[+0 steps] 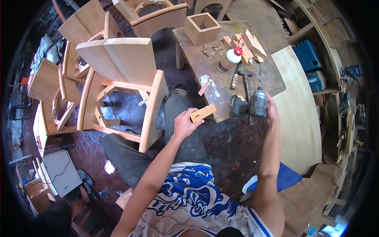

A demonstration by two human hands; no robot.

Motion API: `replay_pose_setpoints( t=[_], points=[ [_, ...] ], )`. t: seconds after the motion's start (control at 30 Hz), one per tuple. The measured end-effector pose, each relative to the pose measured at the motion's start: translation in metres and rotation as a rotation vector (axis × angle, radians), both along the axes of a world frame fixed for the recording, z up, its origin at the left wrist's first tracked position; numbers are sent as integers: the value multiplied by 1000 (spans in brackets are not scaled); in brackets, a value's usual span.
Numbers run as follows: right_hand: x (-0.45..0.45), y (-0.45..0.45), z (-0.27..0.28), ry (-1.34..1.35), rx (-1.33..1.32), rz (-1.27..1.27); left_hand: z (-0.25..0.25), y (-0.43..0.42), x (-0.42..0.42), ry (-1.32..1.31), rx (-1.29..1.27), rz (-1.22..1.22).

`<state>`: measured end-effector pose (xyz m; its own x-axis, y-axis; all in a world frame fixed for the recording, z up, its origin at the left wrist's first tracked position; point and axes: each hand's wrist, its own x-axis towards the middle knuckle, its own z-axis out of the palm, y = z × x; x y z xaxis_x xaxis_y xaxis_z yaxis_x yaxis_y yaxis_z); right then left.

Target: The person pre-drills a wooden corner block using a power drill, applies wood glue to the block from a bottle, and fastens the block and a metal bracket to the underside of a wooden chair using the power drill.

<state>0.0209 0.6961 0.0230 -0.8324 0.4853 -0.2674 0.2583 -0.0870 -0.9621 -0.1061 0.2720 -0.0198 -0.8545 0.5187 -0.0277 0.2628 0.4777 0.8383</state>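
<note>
In my left hand (pixel 185 124) is a small wooden block (pixel 203 113) with a dark slot in its face, pinched between thumb and fingers above my knee. My right hand (pixel 272 109) is beside the cordless drill (pixel 259 103), its fingers stretched along the body; I cannot tell whether they touch. The drill lies at the near edge of the worn worktable (pixel 189 49), its long bit pointing away and its battery (pixel 238 106) to the left. A hammer (pixel 247 85) lies partly under the drill, with a wooden-handled tool (pixel 234 81) to its left.
On the table are a glue bottle (pixel 229 61) with a red cap, a square wooden box (pixel 202 28), wood offcuts (pixel 248 46), screws and a strip (pixel 204 89) by white glue smears. Wooden chairs (pixel 122 79) crowd the left. A plywood sheet (pixel 298 114) and shelves (pixel 329 59) stand right.
</note>
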Motion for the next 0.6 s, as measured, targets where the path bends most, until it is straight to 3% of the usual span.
replay_pose_setpoints(
  t=[0.13, 0.17, 0.3, 0.4, 0.6],
  points=[
    [42, -73, -6, -36, 76, 23, -3, 2, -2, -32, 14, -24],
    [34, -105, -7, 95, 111, -90, -3, 2, -4, -31, 8, -38],
    [-10, -138, -55, 190, 302, -568, 2, 5, -8, -90, 64, -34],
    [-29, -134, -60, 184, 535, -630, 7, 1, -9, -146, 45, -35],
    [22, -137, -18, 270, 305, -400, 2, -6, -11, -182, 48, -7]
  ],
)
